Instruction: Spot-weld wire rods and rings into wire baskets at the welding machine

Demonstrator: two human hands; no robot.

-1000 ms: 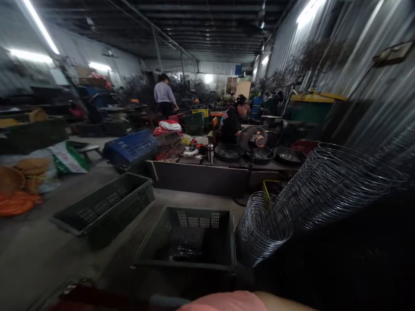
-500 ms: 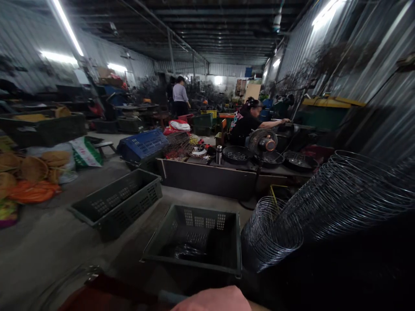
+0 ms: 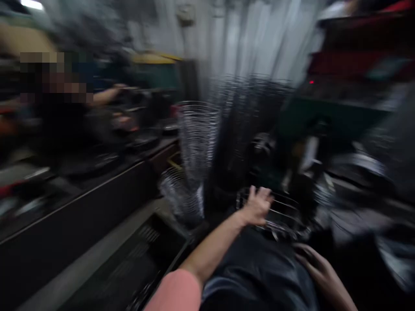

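My left hand (image 3: 258, 206) is stretched forward over a round wire frame (image 3: 285, 201) in front of my lap. Its fingers look spread, though motion smears them; whether they touch the wire cannot be made out. Beside my right thigh is my right hand (image 3: 309, 261), low and close to the wire frame's near side. Its fingers are bent and partly lost in dark blur, so any object in them is hidden. Dark, shiny cloth (image 3: 259, 272) covers my lap beneath both arms.
Stacks of wire rings (image 3: 198, 138) stand ahead, with a shorter stack (image 3: 181, 194) beside them. A dark green machine (image 3: 333, 123) is at right. A plastic crate (image 3: 129, 263) lies at lower left, by a long board (image 3: 84, 211). A co-worker (image 3: 65, 116) sits beyond.
My view has swung right, from the open workshop to the machine and wire stacks. Both my hands have come into view, the left one reaching forward to the wire frame.
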